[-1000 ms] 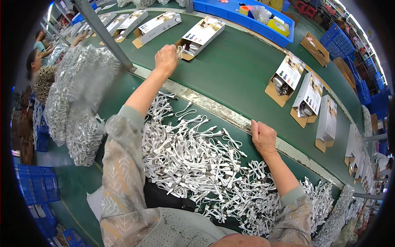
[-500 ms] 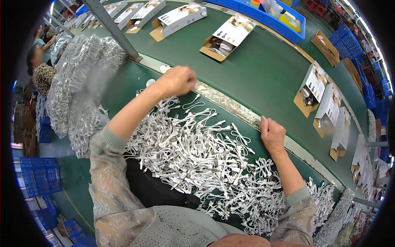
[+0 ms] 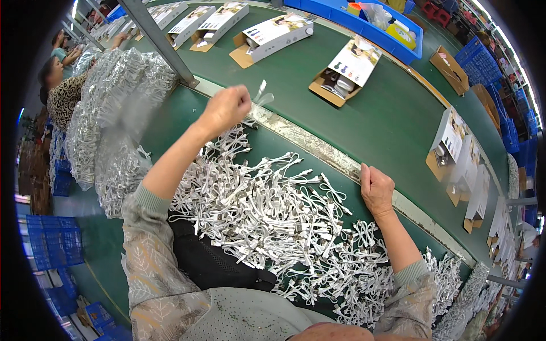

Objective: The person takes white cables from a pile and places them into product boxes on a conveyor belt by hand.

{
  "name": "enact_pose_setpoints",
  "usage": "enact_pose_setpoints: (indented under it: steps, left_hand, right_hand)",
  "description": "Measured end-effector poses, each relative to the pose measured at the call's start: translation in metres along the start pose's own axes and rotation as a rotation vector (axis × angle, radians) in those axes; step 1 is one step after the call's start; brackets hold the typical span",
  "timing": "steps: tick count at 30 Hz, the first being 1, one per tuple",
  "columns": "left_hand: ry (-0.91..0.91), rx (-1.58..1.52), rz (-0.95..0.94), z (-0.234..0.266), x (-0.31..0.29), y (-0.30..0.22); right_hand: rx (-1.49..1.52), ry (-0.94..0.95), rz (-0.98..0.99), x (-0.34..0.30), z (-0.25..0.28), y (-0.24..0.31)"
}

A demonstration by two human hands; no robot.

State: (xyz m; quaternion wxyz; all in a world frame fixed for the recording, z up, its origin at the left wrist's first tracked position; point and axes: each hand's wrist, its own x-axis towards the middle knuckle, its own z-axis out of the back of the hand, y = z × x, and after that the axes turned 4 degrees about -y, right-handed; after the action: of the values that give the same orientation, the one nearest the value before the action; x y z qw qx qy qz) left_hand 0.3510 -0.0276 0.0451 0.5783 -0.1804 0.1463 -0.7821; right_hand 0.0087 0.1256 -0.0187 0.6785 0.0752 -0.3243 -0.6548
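My left hand (image 3: 227, 107) is raised over the near side of the metal rail (image 3: 301, 135), its fingers closed. A short white USB cable (image 3: 262, 95) sticks out from its fingertips over the rail, slightly blurred. Beneath and in front of me a big heap of bundled white USB cables (image 3: 267, 210) covers the green work surface. My right hand (image 3: 377, 190) rests curled against the rail at the right of the heap, thumb up; nothing shows in it. Beyond the rail, an open white box (image 3: 355, 59) with white parts inside lies on the green conveyor belt (image 3: 341, 133).
More open boxes (image 3: 278, 34) line the belt at far left and right. Plastic bags of cables (image 3: 131, 85) are piled on the left beside a metal post (image 3: 156, 42). A black cloth item (image 3: 213, 258) lies before me. A blue tray (image 3: 387, 40) stands beyond the belt.
The boxes on the belt have shifted to the right. My left hand has moved slightly left, and a white cable now shows at its fingers. My right hand has stayed in place.
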Motion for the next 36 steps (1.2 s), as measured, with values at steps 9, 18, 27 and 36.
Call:
enact_pose_setpoints:
  steps: [9, 18, 27, 36]
  left_hand:
    - [-0.212, 0.311, 0.095, -0.036, 0.106, 0.04]
    - [-0.082, -0.312, -0.038, -0.08, 0.13, 0.012]
    - [0.441, 0.29, -0.015, 0.021, -0.004, 0.008]
    - [0.28, -0.296, 0.128, 0.009, -0.012, -0.012]
  right_hand:
    - [-0.018, 0.006, -0.006, 0.0, 0.0, -0.001]
    - [0.015, 0.018, -0.012, 0.002, -0.002, 0.0]
    - [0.032, -0.013, 0.001, 0.0, 0.0, 0.0]
    - [-0.025, -0.018, 0.002, -0.001, -0.001, -0.004]
